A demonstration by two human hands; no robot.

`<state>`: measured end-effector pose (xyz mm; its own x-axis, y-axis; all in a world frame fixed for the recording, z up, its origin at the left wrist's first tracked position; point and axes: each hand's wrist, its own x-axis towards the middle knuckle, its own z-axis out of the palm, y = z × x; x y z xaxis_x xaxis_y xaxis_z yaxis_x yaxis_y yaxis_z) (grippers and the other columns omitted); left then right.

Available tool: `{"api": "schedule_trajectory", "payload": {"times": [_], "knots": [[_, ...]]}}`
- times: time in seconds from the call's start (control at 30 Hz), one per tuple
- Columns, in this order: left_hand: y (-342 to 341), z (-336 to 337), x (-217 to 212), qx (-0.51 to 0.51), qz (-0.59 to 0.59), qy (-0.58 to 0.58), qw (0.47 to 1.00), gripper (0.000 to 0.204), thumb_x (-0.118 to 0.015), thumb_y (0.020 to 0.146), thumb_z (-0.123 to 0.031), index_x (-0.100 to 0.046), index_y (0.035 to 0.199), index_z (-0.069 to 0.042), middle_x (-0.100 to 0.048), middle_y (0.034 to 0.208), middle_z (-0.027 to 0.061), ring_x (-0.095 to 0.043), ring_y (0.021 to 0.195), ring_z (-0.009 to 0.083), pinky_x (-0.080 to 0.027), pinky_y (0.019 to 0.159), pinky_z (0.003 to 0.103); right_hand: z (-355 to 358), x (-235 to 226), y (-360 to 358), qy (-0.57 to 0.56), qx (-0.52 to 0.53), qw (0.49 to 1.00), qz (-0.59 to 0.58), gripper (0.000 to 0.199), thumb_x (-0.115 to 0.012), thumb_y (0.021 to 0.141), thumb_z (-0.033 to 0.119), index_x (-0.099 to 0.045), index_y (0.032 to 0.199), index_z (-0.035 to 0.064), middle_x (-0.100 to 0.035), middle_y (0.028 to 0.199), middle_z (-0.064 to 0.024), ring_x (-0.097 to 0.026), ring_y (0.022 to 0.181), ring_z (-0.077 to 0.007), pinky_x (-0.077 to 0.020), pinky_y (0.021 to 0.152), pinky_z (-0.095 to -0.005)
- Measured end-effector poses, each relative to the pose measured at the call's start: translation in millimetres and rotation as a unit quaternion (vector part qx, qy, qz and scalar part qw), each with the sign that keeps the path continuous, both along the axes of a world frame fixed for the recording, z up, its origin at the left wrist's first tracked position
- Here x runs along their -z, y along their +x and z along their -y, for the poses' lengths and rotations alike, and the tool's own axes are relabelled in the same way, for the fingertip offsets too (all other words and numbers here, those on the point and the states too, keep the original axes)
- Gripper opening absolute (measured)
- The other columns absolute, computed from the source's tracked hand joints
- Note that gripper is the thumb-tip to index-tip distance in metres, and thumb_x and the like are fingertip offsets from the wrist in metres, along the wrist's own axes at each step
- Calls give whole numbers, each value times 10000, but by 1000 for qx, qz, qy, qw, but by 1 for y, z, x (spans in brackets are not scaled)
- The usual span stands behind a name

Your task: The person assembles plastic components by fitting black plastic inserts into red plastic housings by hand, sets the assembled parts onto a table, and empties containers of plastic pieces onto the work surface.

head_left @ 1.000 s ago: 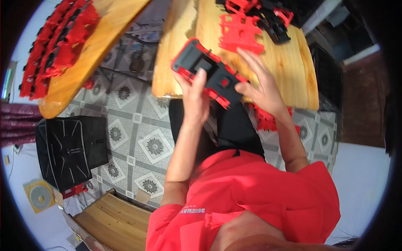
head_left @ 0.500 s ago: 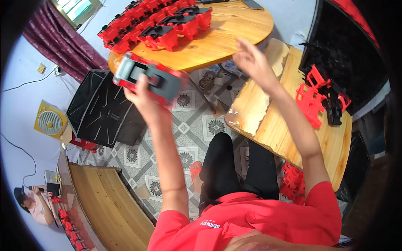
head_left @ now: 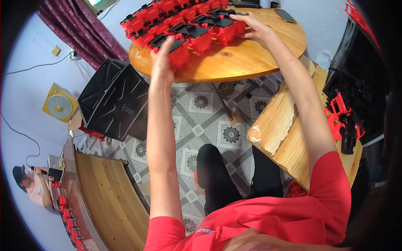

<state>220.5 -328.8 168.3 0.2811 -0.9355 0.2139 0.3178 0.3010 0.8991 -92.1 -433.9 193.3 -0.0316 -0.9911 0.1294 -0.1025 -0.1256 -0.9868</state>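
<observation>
A row of red plastic assemblies with black tops (head_left: pixel 190 31) stands along the front of the round wooden table (head_left: pixel 226 62). At the row's near left end my left hand (head_left: pixel 162 62) grips one red-and-black assembly (head_left: pixel 178 54), thumb up against its black top; the fingers are partly hidden. My right hand (head_left: pixel 257 28) reaches to the row's right end, its fingers apart and touching the last assembly (head_left: pixel 239 28) at its top and side.
More such assemblies stand in rows behind. A phone (head_left: pixel 285 16) lies at the far right of the table. To the right is a worn wooden bench (head_left: pixel 278 121) with red and black parts (head_left: pixel 345 121). Black crates (head_left: pixel 113 100) stand at left; another person (head_left: pixel 35 184) sits far left.
My left hand has carried the red-and-black assembly from above the floor onto the table at the row's left end. My right hand has moved forward to the row's right end.
</observation>
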Motion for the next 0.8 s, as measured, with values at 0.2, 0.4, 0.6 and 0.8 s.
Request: {"api": "schedule_trajectory", "payload": {"times": [0.2,0.4,0.6,0.8], "knots": [[-18,-28,-8,-12,68,2,998,969,-855,717,-185,-186,1402,-40,-494,1272,198,-567,1103,278,-509,931,432,-12,-3,4,-19,-58,996,68,734,-827,744,318,-436,1295,32,-576,1161,-128,-617,1036,-231,-610,778,-449],[45,-61,9,-3,64,-69,996,856,-836,737,-130,-213,1318,-44,-527,1232,191,-589,1066,282,-520,916,428,-61,-3,76,1,-103,989,109,476,-814,746,317,-600,1099,79,-634,1058,-63,-629,958,-184,-574,793,-400],[88,-117,8,-140,51,-95,984,812,-858,717,-170,-270,1266,-61,-529,1175,139,-596,1024,234,-516,882,406,-70,-18,130,-40,-135,985,104,457,-818,744,253,-593,1112,104,-643,1061,-52,-622,981,-173,-563,785,-426],[193,-230,-16,-185,37,-45,981,1295,-842,705,-96,189,1489,-56,-393,1401,236,-536,1174,268,-475,975,411,-104,-31,275,-48,-252,959,118,439,-828,740,264,-613,1084,96,-611,1089,-36,-610,1000,-174,-583,780,-415]]}}
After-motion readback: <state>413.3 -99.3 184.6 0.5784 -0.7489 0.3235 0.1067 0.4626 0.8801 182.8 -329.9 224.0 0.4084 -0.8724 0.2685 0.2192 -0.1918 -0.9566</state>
